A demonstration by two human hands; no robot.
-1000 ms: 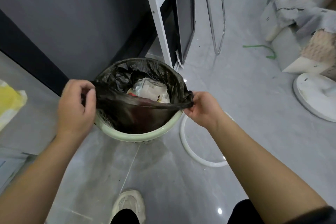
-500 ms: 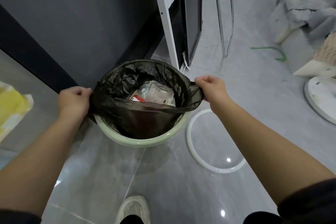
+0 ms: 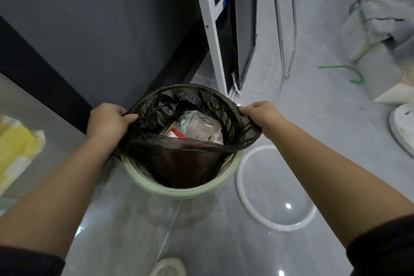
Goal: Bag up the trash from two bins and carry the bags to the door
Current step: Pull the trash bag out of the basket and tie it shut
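We find the first bin in hand. The pale green bin [image 3: 179, 192] stands on the grey floor [image 3: 224, 242], close against a dark wall panel [image 3: 112, 29]. Its black liner bag [image 3: 186, 163] sits inside it. The trash [image 3: 199, 127], a clear crumpled wrapper and something red and white, lies low in the bag.

The left hand [image 3: 107, 123] grips the bag's edge at the bin's left side, fingers curled round the film. The right hand [image 3: 259, 114] pinches a gathered fold at the right side. The near edge of the bag is off the rim and stretched taut between the two hands. The far edge looks folded over the rim.

Our judgement is that the step is freeing the liner from the bin, early in the task. No bag is tied, and no second bin is in view. The next move calls for peeling the far edge off the rim, drawing the mouth together and lifting straight up, so the bin does not come along. The film looks thin, so a slow pull seems prudent. A white ring [image 3: 239, 179] lies on the floor just beside the bin, on its right.
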